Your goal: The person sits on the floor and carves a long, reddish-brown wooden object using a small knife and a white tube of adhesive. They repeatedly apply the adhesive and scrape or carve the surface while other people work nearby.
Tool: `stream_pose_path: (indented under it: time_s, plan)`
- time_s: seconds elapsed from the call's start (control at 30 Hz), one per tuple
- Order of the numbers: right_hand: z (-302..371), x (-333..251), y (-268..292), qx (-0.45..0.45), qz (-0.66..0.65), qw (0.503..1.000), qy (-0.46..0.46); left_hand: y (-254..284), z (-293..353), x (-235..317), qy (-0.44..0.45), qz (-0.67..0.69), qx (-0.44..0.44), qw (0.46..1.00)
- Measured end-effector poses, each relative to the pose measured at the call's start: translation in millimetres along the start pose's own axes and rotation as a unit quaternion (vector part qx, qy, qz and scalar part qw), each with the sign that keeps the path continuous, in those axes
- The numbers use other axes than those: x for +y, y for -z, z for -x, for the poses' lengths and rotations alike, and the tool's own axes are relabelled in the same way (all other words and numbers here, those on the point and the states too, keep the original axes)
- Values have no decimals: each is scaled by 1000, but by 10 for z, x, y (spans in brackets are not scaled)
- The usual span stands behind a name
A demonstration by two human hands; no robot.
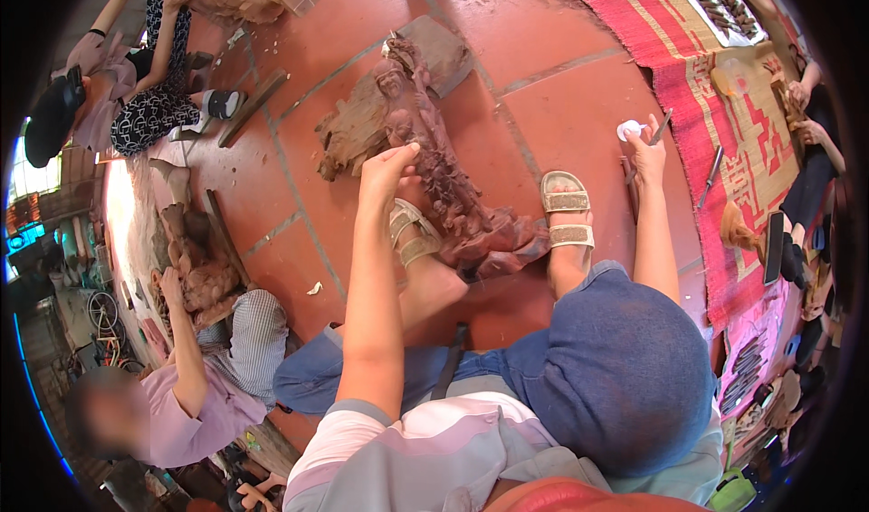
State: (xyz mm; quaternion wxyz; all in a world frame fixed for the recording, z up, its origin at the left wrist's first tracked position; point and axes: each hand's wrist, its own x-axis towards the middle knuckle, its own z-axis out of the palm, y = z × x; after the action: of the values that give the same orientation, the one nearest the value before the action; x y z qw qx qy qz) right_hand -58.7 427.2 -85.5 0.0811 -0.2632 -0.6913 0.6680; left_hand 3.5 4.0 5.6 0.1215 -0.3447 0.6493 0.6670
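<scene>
A reddish-brown carved wooden statue [425,141] of a bearded figure lies between my feet, its top on rough wood and its broad base near my sandals. My left hand [391,172] is over the statue's middle, thumb and fingers pinched together; anything between them is too small to make out. Off to the right, my right hand [648,157] holds a small white round object [628,131] at its fingertips. A thin dark tool [663,126] shows beside those fingers; whether the hand grips it is unclear.
Beneath the statue's top are a rough wood chunk [348,132] and a flat grey slab [439,50]. A red woven mat [674,105] with a screwdriver-like tool [711,177] lies right. People work on carvings at left and right. A wooden strip [253,106] lies upper left.
</scene>
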Motion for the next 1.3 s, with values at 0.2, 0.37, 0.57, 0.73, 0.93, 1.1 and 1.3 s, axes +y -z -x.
stream_pose_path:
  time_s: [0.2,0.37,0.57,0.73,0.93,1.1,1.3]
  plan:
    - [-176,281,-72,-1,-15,1000,24,-23,8,29,16,-2,3,1000]
    - [-142,321,-91,6,127,990,58,10,30,31,20,2,-2,1000]
    - [-192,425,-16,23,114,990,73,-50,11,60,28,11,-13,999]
    - [297,-183,-512,-155,-4,985,68,16,16,42,32,20,-11,999]
    - [802,-611,-1153,-305,43,946,97,-19,7,33,27,9,-3,1000]
    - [932,-606,-1460,-353,101,927,74,0,-28,12,29,8,-9,999]
    - [1072,-747,-1620,-396,97,906,110,-4,-9,4,21,6,-1,1000]
